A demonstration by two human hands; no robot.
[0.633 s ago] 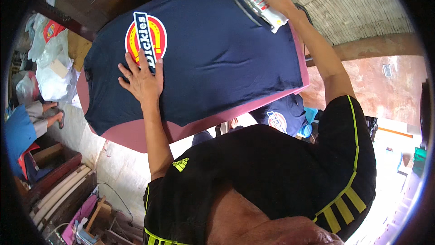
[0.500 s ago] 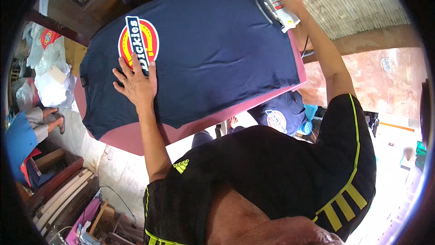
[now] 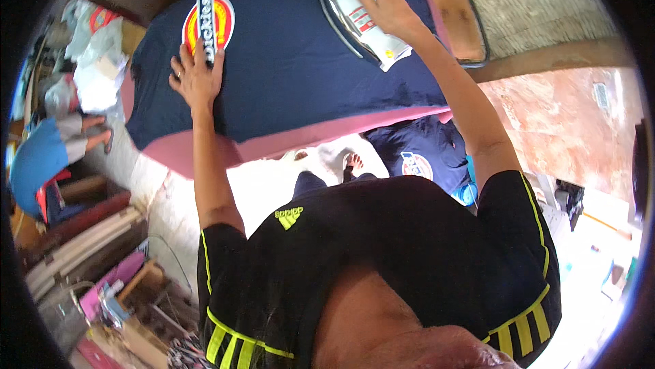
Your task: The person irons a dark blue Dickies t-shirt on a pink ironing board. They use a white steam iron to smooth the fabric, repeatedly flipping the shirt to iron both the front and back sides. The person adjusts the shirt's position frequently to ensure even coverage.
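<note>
A dark navy T-shirt [image 3: 286, 89] is spread over a board with a pink cover [image 3: 327, 127]. Pressed flat on the shirt, my left hand [image 3: 196, 77] has its fingers spread at the lower edge of a red, yellow and white printed emblem [image 3: 222, 18]. My right hand [image 3: 389, 11] is wrapped round the handle of a white clothes iron [image 3: 358, 18], which stands on the right part of the shirt. The iron's metal soleplate edge faces left. Its underside is hidden.
Another navy shirt [image 3: 426, 151] with a similar print hangs or lies below the board. A framed seat or panel [image 3: 457, 21] is at the right end. To the left, plastic bags [image 3: 99, 82], a person in blue [image 3: 41, 157] bending, and stacked wood [image 3: 82, 246].
My right hand has moved the iron leftward from the board's right end onto the shirt. My left hand stays flat by the emblem. The head view has shifted somewhat.
</note>
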